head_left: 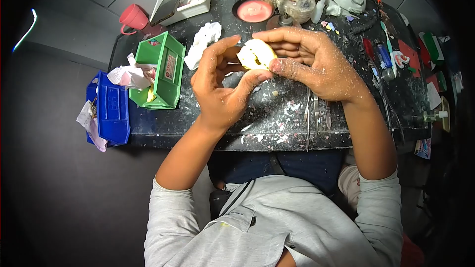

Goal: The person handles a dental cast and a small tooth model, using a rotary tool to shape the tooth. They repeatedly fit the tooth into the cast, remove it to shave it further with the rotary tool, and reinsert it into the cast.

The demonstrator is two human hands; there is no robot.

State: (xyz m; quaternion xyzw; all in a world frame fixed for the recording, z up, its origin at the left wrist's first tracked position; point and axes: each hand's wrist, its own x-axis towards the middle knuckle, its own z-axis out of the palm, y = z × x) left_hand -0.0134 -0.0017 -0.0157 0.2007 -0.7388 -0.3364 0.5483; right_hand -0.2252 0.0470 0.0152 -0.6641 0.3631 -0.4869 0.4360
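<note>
Between my two hands, above the table, is a pale yellow and white plaster-like cast (256, 54), with a dark gap near its middle. Bright light washes out its finer detail. The thumb of my left hand (217, 81) presses along its lower edge, and the fingers curl up at its left side. My right hand (316, 62) grips its right side, the thumb on the near edge and the fingers arched over behind. White dust and specks cover the right hand and wrist. Under the hands, white crumbs and shavings litter the black tabletop (237, 124).
At left sit a green bin (170, 76) and a blue bin (113, 106) with crumpled paper. Behind are a pink mug (133, 18), a white tray (200, 2), a dish of pink material (254, 10) and a plastic bag (295, 1). Metal tools (316, 111) lie right of centre.
</note>
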